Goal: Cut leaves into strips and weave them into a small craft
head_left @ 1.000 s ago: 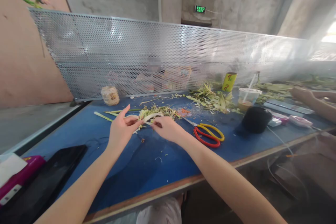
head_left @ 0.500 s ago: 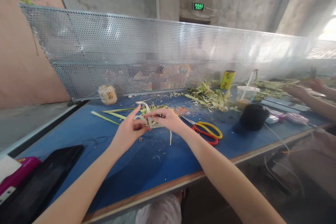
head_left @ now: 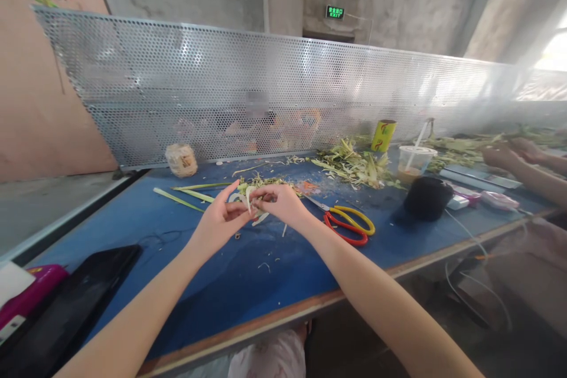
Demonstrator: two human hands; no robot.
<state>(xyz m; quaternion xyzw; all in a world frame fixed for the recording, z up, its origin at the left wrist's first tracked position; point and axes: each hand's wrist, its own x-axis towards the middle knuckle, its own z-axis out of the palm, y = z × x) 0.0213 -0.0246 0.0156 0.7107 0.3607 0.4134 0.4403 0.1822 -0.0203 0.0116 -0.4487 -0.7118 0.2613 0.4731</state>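
Note:
Over the middle of the blue table, my left hand pinches a pale, flat plant strip from the left. My right hand closes on the same strip from the right, fingertips almost touching the left ones. The strip bends in a loop above the fingers, and a pale end hangs below them. Part of it is hidden by the fingers. Green-white stalks lie to the left of my hands. Scissors with one yellow and one red handle rest to the right.
Behind the table runs a perforated metal screen. A leaf pile, yellow can, drink cup and black object stand right. A twine roll sits back left, a black tray-like object front left. A co-worker's hands are far right.
The strip's tall loop has been drawn down and is now smaller between my fingers. My right hand has shifted slightly left, closer to my left hand.

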